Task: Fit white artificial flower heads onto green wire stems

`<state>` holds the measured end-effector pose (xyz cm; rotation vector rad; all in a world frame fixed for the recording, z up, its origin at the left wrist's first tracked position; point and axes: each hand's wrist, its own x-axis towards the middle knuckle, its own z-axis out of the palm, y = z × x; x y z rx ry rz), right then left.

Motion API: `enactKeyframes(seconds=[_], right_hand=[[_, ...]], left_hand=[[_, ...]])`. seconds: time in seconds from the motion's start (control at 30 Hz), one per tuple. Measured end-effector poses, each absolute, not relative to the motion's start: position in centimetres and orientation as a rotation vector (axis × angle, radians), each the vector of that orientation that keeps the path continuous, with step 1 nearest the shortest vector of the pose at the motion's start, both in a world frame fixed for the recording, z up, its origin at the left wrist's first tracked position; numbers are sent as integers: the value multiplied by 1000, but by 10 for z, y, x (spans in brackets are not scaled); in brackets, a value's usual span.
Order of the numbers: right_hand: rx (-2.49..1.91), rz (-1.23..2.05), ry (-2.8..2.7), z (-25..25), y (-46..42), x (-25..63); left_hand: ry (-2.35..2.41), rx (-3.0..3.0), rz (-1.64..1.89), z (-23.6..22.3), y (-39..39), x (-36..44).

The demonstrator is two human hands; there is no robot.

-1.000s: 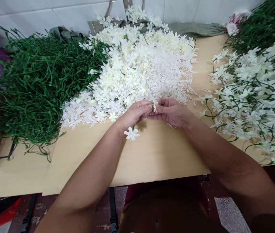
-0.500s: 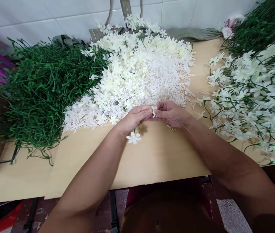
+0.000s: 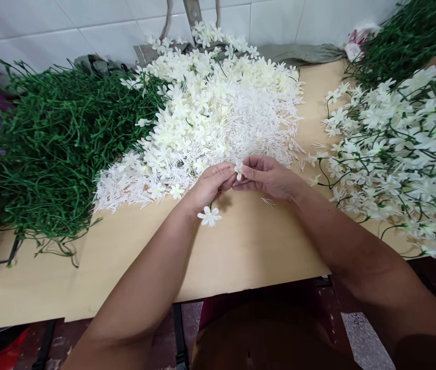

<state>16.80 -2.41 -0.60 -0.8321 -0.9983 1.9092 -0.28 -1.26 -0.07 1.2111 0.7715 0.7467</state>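
Observation:
My left hand [image 3: 210, 186] and my right hand [image 3: 269, 177] meet fingertip to fingertip over the tan table [image 3: 241, 246], both pinched on a small white flower [image 3: 238, 169]. A green stem runs down through my left fist and ends in another white flower [image 3: 209, 216] hanging below the wrist. Just behind my hands lies a big heap of loose white flower heads [image 3: 218, 113].
A mound of bare green stems [image 3: 56, 139] fills the left of the table. Finished stems with white flowers [image 3: 398, 149] are piled on the right, with more green stems [image 3: 406, 36] behind. A white tiled wall [image 3: 48, 25] backs the table.
The hands stay together on the small flower and barely shift; the view has swung slightly, moving everything a little left and down.

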Motion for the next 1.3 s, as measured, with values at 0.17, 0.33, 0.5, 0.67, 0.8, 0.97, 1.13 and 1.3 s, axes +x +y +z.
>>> enactKeyframes(seconds=[0.17,0.33,0.5,0.67,0.8,0.97,1.13,1.3], right_hand=[[-848,1908,-1006,-4,-25,168],[-853,1893,-980,-3,-26,166],[-831,1904,-951,-5,-25,164],[-822,1913,-927,-8,-24,163],[-819,1916,-902,-8,-23,164],[-838,1878,-902,-6,-24,164],[-849,1890,-897,-4,-26,163],[-872,1861,-935,-4,-25,159]], left_hand=[[784,1251,749,1,-13,-1],[814,1259,759,2,-16,1],[826,1213,782,3,-17,2],[812,1161,799,4,-17,4],[872,1156,828,1,-17,6],[887,1162,821,-3,-15,6],[863,1185,818,-2,-14,4],[821,1189,770,5,-14,4]])
